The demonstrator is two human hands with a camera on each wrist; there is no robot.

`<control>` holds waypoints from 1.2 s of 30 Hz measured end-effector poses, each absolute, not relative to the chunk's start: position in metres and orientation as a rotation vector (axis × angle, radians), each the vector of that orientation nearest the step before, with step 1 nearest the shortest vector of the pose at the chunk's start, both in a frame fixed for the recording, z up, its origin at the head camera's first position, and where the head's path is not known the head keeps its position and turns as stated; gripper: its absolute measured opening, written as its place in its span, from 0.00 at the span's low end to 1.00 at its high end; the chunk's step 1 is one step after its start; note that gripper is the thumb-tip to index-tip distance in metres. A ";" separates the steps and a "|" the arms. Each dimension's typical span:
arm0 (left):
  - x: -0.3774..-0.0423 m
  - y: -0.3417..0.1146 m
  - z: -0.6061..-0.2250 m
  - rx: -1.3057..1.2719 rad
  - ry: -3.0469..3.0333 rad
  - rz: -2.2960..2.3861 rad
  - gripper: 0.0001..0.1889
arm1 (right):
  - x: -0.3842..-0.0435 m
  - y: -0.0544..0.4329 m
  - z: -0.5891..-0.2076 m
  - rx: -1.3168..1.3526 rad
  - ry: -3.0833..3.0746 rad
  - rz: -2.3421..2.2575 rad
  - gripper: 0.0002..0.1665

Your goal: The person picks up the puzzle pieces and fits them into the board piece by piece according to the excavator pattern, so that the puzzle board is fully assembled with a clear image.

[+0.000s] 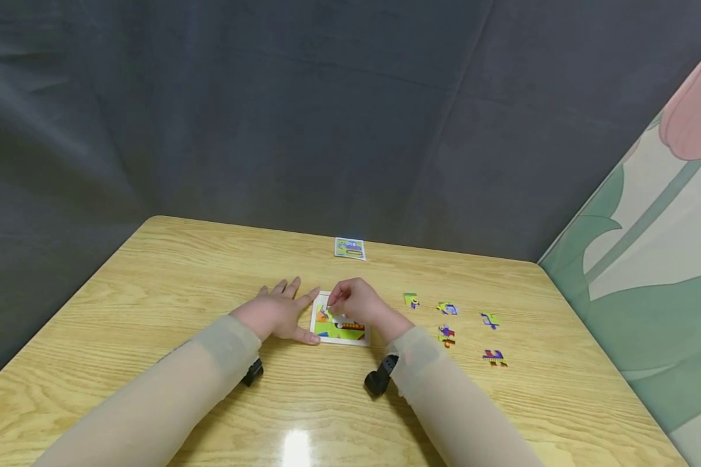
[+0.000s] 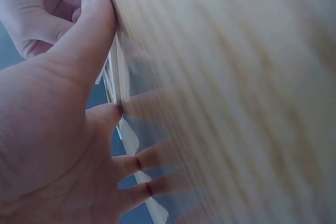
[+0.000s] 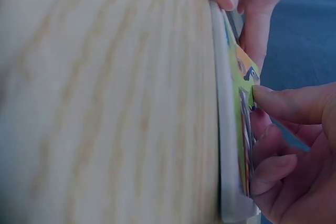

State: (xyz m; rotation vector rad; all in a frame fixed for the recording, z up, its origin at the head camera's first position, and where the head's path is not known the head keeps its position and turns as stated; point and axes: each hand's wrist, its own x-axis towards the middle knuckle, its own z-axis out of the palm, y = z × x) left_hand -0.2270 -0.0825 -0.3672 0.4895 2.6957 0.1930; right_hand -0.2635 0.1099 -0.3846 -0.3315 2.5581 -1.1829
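A small white-framed jigsaw puzzle tray [image 1: 340,342] lies on the wooden table, with a green and orange picture partly filled in. My left hand [image 1: 277,316] rests flat at its left side, fingers spread; the thumb touches the near left corner and the index finger lies by the far left one. Over the tray, my right hand [image 1: 357,301] pinches a puzzle piece [image 3: 245,72] between thumb and fingers. That piece, green and orange with a dark eye-like mark, is tilted up from the picture in the right wrist view.
Several loose puzzle pieces [image 1: 447,309] are scattered on the table to the right of the tray. A small picture card [image 1: 349,248] lies behind it, towards the table's back edge. A dark curtain [image 1: 304,130] hangs behind, and a flower-patterned cloth [image 1: 648,259] stands at the right.
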 end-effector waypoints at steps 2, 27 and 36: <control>-0.228 -0.083 -0.369 0.489 2.695 0.190 0.55 | -0.263 0.109 -0.385 -0.335 2.580 -1.159 0.07; -0.229 -0.081 -0.371 0.482 2.687 0.165 0.55 | -0.261 0.131 -0.365 -0.346 2.796 -1.055 0.19; -0.230 -0.082 -0.371 0.480 2.691 0.188 0.55 | -0.258 0.212 -0.352 -0.425 2.843 -1.096 0.13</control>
